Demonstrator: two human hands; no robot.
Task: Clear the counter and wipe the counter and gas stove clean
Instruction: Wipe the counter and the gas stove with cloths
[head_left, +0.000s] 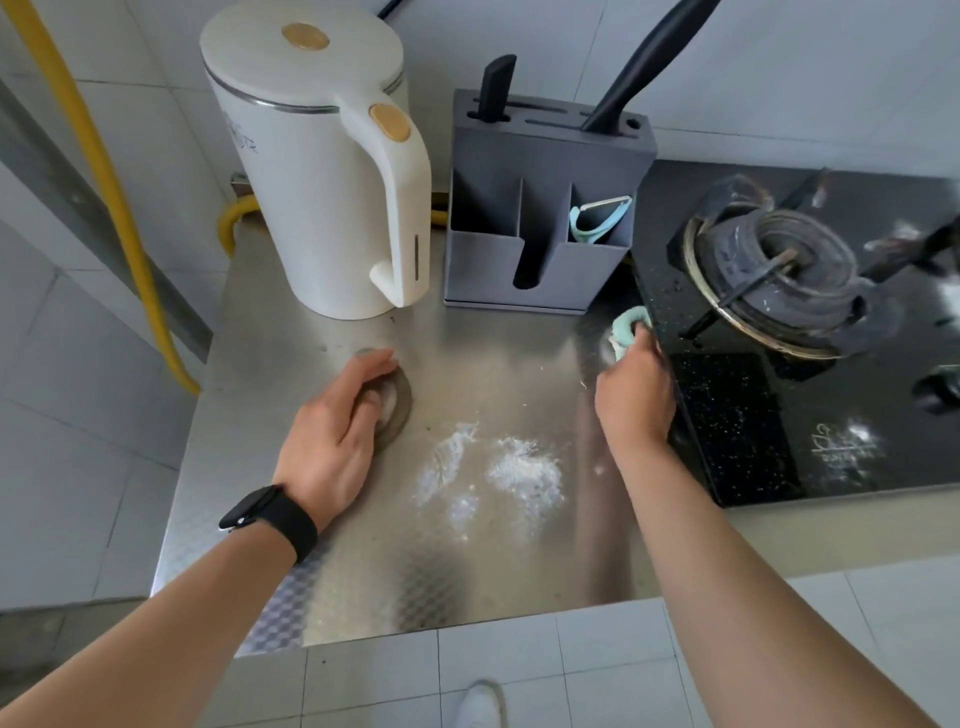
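Step in hand: wiping the steel counter (467, 358), in the strip just beside the left edge of the gas stove (737, 431); I judge this from where the cloth is.
Cloth: a small pale green cloth (626, 327), bunched, lies on the counter against the stove edge, near the foot of the knife block (540, 156).
Right hand: the right hand (636, 395) has its fingers curled round the cloth, and part of the cloth sticks out beyond them. The back of the hand faces the camera, so the fingertips are hidden.
Left hand: the left hand (337, 426) lies on the counter with fingers nearly straight and relaxed, over a round metal ring (400, 400) set in the steel. It holds nothing and seems only to give support.
Powder: white powder (524, 467) lies in patches between the two hands, not yet wiped. White specks are also on the black stove top.
How the cloth handles: soft and light, and it folds easily. It is probably best kept bunched in the whole palm and pressed flat. Dry powder may smear or fall to the floor, so gathering it inward seems safer.
Things to clear: the white kettle (322, 171) and the knife block stand at the back of the counter. The kettle may be heavy if it is full, so take it by its handle. Take the block by its body, not by the knife handles.
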